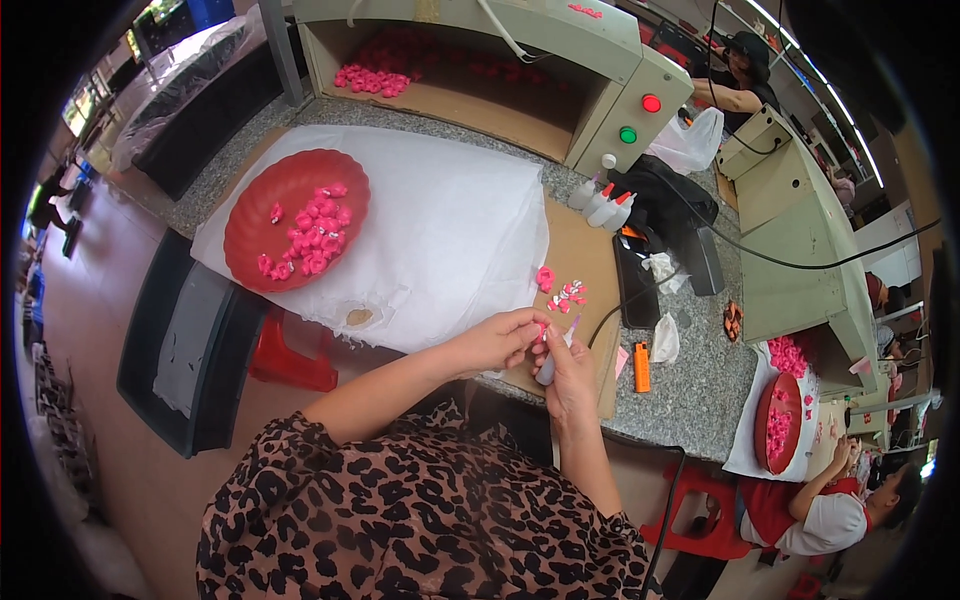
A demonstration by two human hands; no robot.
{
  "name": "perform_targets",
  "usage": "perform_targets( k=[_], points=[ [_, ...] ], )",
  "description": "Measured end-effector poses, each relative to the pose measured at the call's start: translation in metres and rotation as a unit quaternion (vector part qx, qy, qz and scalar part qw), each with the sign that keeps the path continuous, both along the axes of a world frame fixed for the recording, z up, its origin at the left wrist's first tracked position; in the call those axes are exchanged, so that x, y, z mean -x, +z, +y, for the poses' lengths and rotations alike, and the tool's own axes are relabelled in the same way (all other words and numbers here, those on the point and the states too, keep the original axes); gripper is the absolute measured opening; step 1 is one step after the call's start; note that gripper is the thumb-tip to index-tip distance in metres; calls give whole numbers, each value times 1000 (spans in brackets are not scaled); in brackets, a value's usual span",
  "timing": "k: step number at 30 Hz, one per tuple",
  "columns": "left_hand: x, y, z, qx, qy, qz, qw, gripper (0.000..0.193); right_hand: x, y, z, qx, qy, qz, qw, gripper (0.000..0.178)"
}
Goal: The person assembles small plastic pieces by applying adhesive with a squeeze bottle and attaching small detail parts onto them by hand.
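The left hand (503, 342) pinches a small pink piece (543, 329) between its thumb and fingertips. Just beside it, the right hand (573, 382) has its fingers curled around a small pale bottle (546, 372) with a thin purplish nozzle, which tilts up near the pinched piece; whether the two touch is too small to tell.

Just beyond both hands, a loose cluster of pink and silvery pieces (567, 296) lies on a tan board (575, 248), with a rounder pink piece (545, 279) close to the cluster. Near the right hand, on its right, an orange lighter (641, 368) rests on the speckled counter (690, 405), a crumpled white tissue (665, 338) beside it. Beyond the tissue, farther from the right hand, is a dark open case (636, 283), and past that stand white bottles with red tips (608, 212).

To the left of the left hand, a white sheet (440, 225) covers the counter. On its far part, well apart from the hand, sits a red scalloped bowl (262, 192) holding a heap of pink pieces (320, 232).

Farthest ahead of the hands stands a beige machine (570, 50), more pink pieces (375, 80) inside its opening. Well off to the right of the right hand, a co-worker (825, 520) sits at another red bowl (777, 400).
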State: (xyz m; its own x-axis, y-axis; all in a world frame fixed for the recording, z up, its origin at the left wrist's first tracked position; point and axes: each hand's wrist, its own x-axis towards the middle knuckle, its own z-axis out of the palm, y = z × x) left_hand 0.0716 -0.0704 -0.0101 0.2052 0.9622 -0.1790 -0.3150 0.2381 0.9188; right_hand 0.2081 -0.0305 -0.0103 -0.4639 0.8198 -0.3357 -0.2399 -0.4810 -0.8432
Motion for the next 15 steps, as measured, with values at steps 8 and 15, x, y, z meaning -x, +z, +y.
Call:
perform_targets(
  k=[8, 15],
  points=[
    [2, -9, -3, 34, -11, -85, 996, 23, 3, -1, -6, -14, 0, -45, 999, 17],
    [-2, -11, -4, -23, -12, -39, 999, 21, 7, -6, -10, -48, -16, -10, 999, 16]
  ],
)
